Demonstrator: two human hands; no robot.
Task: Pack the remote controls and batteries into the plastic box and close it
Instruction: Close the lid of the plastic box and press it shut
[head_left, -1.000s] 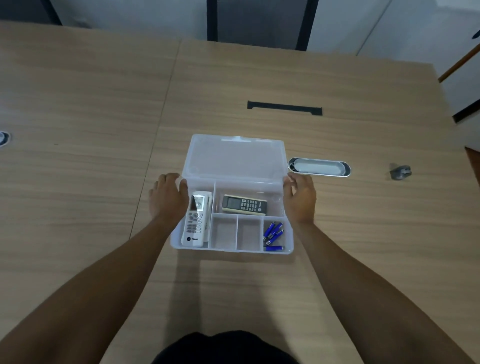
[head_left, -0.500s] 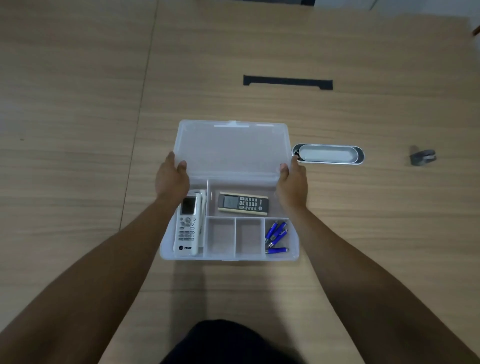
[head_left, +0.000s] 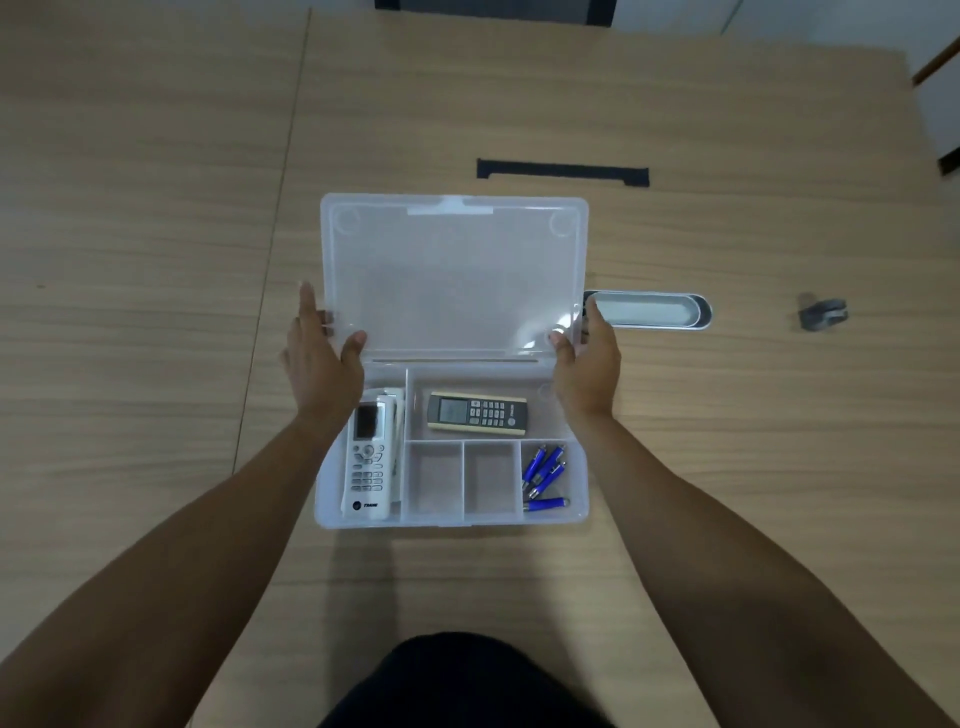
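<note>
A clear plastic box (head_left: 452, 519) with dividers sits on the wooden table. Its hinged lid (head_left: 452, 270) stands raised at the far side. My left hand (head_left: 322, 358) grips the lid's left edge, thumb in front and fingers behind. My right hand (head_left: 587, 358) grips the lid's right edge the same way. A white remote (head_left: 368, 462) lies in the long left compartment. A dark and cream remote (head_left: 477, 412) lies in the upper compartment. Several blue batteries (head_left: 544, 478) lie in the bottom right compartment. Two small middle compartments hold nothing.
A grey oval tray (head_left: 654, 310) lies just right of the lid. A small grey clip (head_left: 823, 314) sits further right. A black slot (head_left: 562, 174) is set in the table beyond the box. A table seam (head_left: 283, 182) runs on the left.
Both hands moved from the box's sides up to the lid's edges, and the lid has lifted from lying back toward upright. The camera has tilted and come closer.
</note>
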